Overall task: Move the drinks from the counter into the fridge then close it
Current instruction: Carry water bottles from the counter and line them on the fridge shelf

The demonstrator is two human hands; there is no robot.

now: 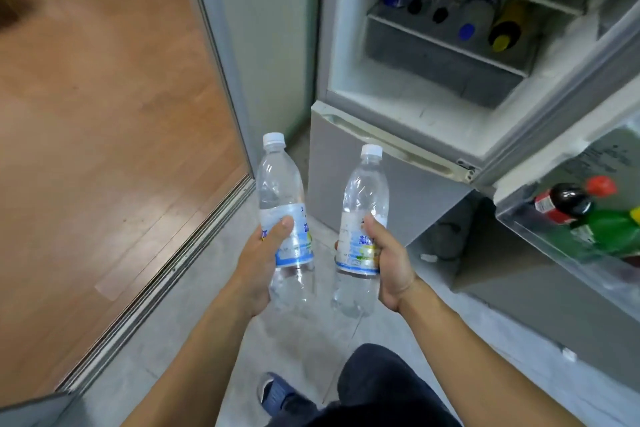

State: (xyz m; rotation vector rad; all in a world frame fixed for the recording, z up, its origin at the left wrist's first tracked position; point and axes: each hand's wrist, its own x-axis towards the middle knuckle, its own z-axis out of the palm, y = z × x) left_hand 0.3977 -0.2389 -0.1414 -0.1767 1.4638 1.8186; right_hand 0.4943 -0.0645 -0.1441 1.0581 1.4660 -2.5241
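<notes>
Bottles, one per grip: L hand (pixel 258 263) w/ left bottle (pixel 282 204), R hand (pixel 391 263) w/ right bottle (pixel 363 215), short of open fridge (pixel 433 104) sill.

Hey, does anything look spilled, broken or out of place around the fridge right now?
Nothing stands out. The left hand and right hand each hold a capped clear plastic water bottle upright. Inside the open grey fridge, bottles lie side by side on a shelf.
</notes>
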